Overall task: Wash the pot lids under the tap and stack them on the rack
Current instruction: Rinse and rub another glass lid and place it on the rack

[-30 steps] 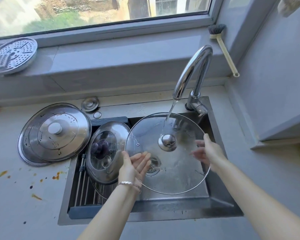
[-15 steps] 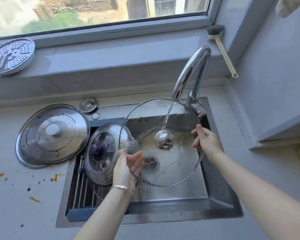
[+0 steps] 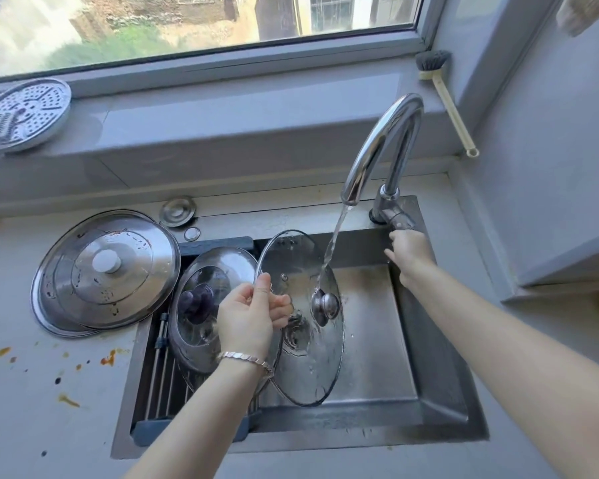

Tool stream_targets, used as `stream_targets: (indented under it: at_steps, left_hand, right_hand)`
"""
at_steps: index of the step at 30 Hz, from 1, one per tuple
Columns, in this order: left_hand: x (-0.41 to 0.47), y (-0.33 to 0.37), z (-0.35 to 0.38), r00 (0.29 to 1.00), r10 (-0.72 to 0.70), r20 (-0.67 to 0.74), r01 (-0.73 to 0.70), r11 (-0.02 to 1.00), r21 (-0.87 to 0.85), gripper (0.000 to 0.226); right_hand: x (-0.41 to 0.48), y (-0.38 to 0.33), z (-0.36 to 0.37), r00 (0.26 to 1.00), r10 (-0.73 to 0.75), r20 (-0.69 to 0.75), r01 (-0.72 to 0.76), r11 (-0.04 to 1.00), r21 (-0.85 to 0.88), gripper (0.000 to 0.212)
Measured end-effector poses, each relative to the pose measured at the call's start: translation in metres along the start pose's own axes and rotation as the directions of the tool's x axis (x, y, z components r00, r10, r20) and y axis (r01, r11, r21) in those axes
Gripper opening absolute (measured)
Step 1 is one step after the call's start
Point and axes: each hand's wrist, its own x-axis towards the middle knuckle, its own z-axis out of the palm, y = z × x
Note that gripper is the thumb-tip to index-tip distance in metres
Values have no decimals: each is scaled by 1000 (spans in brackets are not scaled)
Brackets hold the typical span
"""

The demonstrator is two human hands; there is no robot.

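Lid: clear glass lid [image 3: 305, 368] with a thin metal rim and shiny knob [image 3: 325, 304], wet, stood nearly on edge over the sink [image 3: 440, 375]; water from the tap [image 3: 381, 143] struck it beside the knob
Left grip: left hand [image 3: 249, 316] pinched the lid's rim between thumb and fingers
Right grip: right hand [image 3: 408, 250] sat at the tap lever [image 3: 396, 217], fingers curled; whether they clasped it could not be told
Change: half a second before, both hands held the lid, which faced the camera more squarely; the right had since left the rim
Neighbour: smaller lid [image 3: 201, 305] leaned on the rack [image 3: 159, 382] just left

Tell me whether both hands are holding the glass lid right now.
No, only the left hand grips the glass lid by its rim; the right hand is up at the tap handle.
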Motion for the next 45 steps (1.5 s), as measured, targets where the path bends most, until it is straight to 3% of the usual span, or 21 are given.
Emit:
stream_targets:
  at_steps: [2,6,9,12,16,19,24,27,33,39,45]
  left_hand:
    - [-2,1,2,1000,-12,5,12,1000,-9,33]
    - [-7,3,3,1000,6,11,-6,1000,8,34]
    - [-9,5,1,1000,8,11,-8,1000,-1,34]
    - [-13,7,0,1000,-4,18,5,1000,-12,33]
    - [-20,13,-1,999,-11,50,13,1000,-28,33]
    - [-27,18,-1,996,5,87,-3,1000,-26,32]
    - [-36,30,-6,958,37,284,-57,996,63,39]
    - [-39,29,-12,921,-23,389,-40,987,153,40]
    - [-38,-3,-32,931,-91,355,-79,895,439,19]
    - [-43,-22,-51,935,-126,331,-32,901,432,15]
    - [-42,-25,-69,948,-99,302,-19,932,363,14]
  right_hand:
    - [-5,-11,9,999,45,10,-46,997,62,36]
    - [-14,-27,16,996,41,82,-50,992,114,40]
    - [-26,-24,7,975,35,221,-5,991,-136,55]
    - [-55,-11,-1,911,79,405,130,876,-464,56]
    - [-108,17,5,790,105,604,294,800,-524,44]
    - [-119,37,4,803,-67,592,441,735,-516,32]
    - [-117,53,-11,815,-240,528,504,744,-439,25]
    - [-113,54,-22,843,-225,489,465,762,-451,25]
    - [-115,41,-38,828,-200,524,497,696,-519,29]
    - [-125,13,-43,783,-230,577,570,636,-520,30]
    - [-121,27,-39,855,-132,502,401,782,-477,23]
